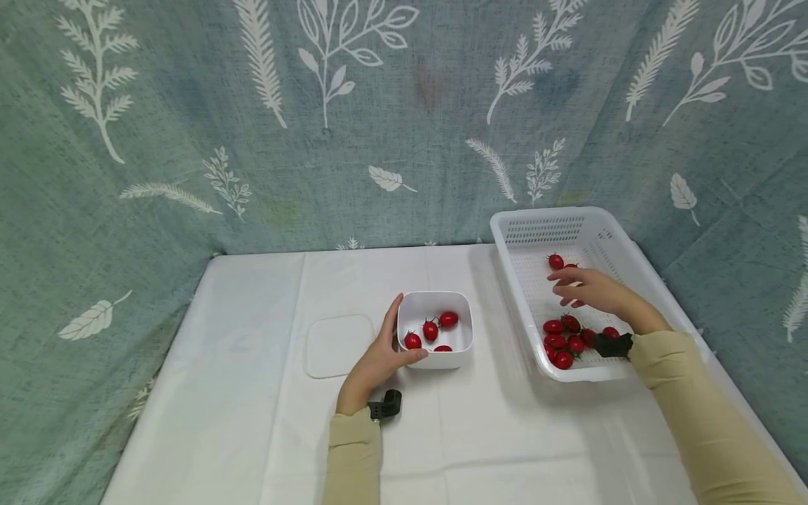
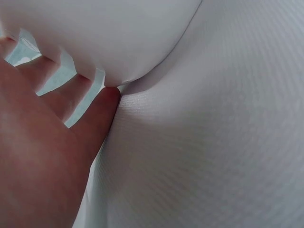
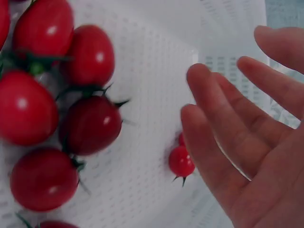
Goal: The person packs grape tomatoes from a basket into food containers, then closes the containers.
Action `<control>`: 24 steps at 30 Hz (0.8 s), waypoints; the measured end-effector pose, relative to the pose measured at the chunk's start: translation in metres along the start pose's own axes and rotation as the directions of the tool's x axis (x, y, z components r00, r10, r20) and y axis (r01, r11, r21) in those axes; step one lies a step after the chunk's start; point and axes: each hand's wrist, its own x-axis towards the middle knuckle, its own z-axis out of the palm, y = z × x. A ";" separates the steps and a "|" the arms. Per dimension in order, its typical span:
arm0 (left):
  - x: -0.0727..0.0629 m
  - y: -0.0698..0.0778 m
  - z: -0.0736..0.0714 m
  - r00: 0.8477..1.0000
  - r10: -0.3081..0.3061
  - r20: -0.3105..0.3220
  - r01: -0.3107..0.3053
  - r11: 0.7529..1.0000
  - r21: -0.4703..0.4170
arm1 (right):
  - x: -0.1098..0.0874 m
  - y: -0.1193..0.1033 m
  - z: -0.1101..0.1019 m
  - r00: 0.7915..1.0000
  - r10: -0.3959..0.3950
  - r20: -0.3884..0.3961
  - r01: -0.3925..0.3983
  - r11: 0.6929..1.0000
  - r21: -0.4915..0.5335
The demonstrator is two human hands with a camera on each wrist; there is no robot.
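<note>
My left hand grips a small white square container at its left side, thumb along the near rim and fingers along the wall. Several cherry tomatoes lie inside it. In the left wrist view, the fingertips press against the smooth container wall. Over the white perforated basket hovers my right hand, fingers loosely spread and holding nothing. A cluster of cherry tomatoes with green stems fills the basket's near end. Partly behind the fingers in the right wrist view, another cherry tomato sits farther off.
A flat, translucent square lid lies left of the container on the white-covered table. The basket's raised walls stand at the table's right side. A green leaf-patterned curtain hangs behind the table and along both sides.
</note>
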 end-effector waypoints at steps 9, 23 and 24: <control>0.001 -0.003 0.000 1.000 0.000 -0.011 -0.001 1.000 -0.015 | -0.001 0.019 -0.007 0.996 0.088 0.004 -0.087 0.992 -0.089; 0.005 -0.004 0.002 1.000 0.007 -0.003 -0.007 0.999 -0.045 | 0.009 0.047 -0.015 0.976 0.190 -0.110 -0.200 0.976 -0.091; 0.005 -0.004 0.002 1.000 0.004 -0.002 -0.004 0.999 -0.042 | 0.011 0.048 -0.015 0.974 0.195 -0.117 -0.206 0.975 -0.084</control>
